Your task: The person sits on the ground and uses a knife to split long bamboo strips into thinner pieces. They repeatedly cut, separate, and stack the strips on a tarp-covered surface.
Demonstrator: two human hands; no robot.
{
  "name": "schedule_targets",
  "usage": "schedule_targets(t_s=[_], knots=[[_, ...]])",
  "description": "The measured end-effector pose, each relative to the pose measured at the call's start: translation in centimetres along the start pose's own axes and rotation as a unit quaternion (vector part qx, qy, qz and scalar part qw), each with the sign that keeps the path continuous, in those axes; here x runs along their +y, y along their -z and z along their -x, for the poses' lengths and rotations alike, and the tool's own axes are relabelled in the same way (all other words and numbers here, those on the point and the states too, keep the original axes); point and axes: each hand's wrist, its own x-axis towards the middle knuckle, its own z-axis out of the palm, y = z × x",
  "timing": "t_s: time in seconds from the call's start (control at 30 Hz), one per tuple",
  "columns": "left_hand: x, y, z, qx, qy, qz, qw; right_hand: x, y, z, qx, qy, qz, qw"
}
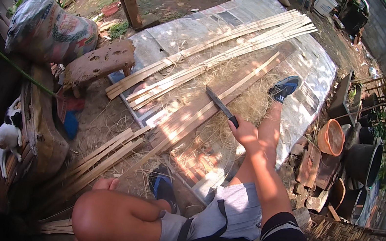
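Note:
My right hand (244, 131) is closed around the dark handle of a knife (220, 103). Its long blade lies across a thin bamboo strip (252, 77), which rests lengthwise on a brown wooden plank (185, 113). Beside my bent left knee, my left hand (106, 184) shows only its fingers, curled at the near end of that same strip; the knee hides the rest. Fine pale shavings (249, 104) are heaped along the plank's right side, by my outstretched right foot.
Long bundled strips (221, 60) lie on a pale sheet (316, 71) beyond the plank. More strips (104, 157) lie left of my feet. A stuffed sack (50, 29), a wooden stool (99, 65) and a cat (9, 136) are at left; an orange basket (331, 137) and dark pots (362, 161) at right.

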Motion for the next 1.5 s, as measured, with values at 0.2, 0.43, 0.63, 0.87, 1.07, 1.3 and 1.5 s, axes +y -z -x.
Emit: schedule_targets(t_s=[0.2, 0.43, 0.63, 0.87, 1.07, 1.3, 1.5], knots=[[-1.8, 0.6, -1.9, -0.150, 0.053, 0.211, 0.964, -10.3, -4.5, 9.2, -0.129, 0.245, 0.011, 0.961], [-4.7, -2.7, 5.4, -0.189, 0.108, 0.280, 0.935, -1.7, -2.6, 1.9, 0.010, 0.014, -0.011, 1.000], [-5.3, -3.4, 6.4, -0.126, 0.104, 0.273, 0.948, -7.0, -4.2, 6.7, -0.117, 0.214, 0.098, 0.965], [0.7, -2.0, -2.4, 0.096, -0.135, 0.105, 0.981, -2.8, -4.1, 3.0, -0.015, -0.025, -0.045, 0.999], [4.2, -3.5, -1.9, 0.256, -0.090, -0.159, 0.949, -1.8, -4.0, 3.1, 0.004, -0.009, -0.036, 0.999], [5.0, -0.2, -5.4, -0.005, -0.049, 0.032, 0.998, -5.6, -1.7, 2.6, -0.088, -0.065, -0.071, 0.992], [6.6, 1.3, -5.3, -0.127, 0.054, 0.157, 0.978, -9.6, -5.2, 9.7, -0.051, 0.211, 0.052, 0.975]])
